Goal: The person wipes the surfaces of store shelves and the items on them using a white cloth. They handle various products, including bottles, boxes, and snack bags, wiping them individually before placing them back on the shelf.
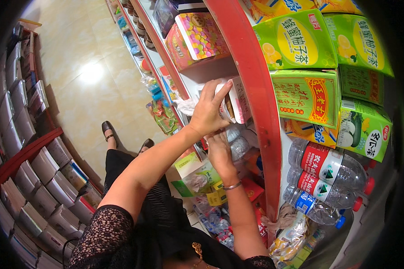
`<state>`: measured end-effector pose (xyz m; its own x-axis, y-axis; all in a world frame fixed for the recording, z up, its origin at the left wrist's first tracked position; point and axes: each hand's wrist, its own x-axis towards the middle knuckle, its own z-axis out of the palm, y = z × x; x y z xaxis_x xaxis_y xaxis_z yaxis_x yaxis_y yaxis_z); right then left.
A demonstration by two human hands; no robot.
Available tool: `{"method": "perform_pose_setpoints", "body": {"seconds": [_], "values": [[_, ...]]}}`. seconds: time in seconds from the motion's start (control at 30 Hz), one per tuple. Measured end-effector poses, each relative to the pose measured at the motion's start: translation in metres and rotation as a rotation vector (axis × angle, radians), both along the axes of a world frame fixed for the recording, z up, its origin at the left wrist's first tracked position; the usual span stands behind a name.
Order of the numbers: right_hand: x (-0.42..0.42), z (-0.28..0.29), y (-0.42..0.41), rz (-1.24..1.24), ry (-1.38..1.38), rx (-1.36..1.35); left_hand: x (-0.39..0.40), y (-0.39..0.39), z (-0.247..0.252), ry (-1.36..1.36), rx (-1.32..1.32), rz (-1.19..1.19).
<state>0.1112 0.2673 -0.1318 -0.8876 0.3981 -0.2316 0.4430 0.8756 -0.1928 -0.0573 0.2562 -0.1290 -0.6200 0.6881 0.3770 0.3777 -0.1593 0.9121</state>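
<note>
My left hand (207, 109) reaches into the shelf unit, thumb and fingers spread around a small white box with a brown pattern (229, 107). Against this box, on its right, stands a white-and-pink box (241, 101). Crumpled white tissue or cloth (186, 105) shows at the left side of my left hand. Just below is my right hand (219, 151), a metal bracelet on its wrist. Its fingertips are partly hidden under the left hand, close to the same box; whether they hold anything is unclear. Clear plastic-wrapped items (237, 143) lie beside my right hand.
A red shelf edge (256, 74) runs close along my right. Beyond it are green drink cartons (296, 40) and plastic bottles (323, 164). A colourful gift box (202, 37) sits above my hands, an opened green-white carton (198, 175) below. Book racks (27, 114) line the left side.
</note>
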Motion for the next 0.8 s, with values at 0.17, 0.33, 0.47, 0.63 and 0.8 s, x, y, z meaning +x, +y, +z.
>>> {"method": "perform_pose_setpoints", "body": {"seconds": [0.17, 0.33, 0.47, 0.63, 0.8], "values": [[-0.006, 0.002, -0.002, -0.057, -0.021, -0.008, -0.007, -0.020, 0.003, 0.017, -0.026, -0.030], [-0.009, -0.002, -0.006, -0.083, 0.051, 0.011, -0.008, -0.027, 0.007, -0.034, -0.082, -0.059], [-0.008, -0.004, -0.006, -0.112, 0.067, -0.045, -0.018, -0.043, 0.021, -0.018, -0.271, -0.163], [-0.016, 0.003, -0.008, -0.080, 0.152, -0.002, -0.076, -0.067, 0.027, -0.658, -0.176, -0.054], [-0.020, 0.005, -0.010, -0.112, 0.163, 0.000, -0.156, -0.039, 0.012, -0.260, -0.336, 0.072]]}}
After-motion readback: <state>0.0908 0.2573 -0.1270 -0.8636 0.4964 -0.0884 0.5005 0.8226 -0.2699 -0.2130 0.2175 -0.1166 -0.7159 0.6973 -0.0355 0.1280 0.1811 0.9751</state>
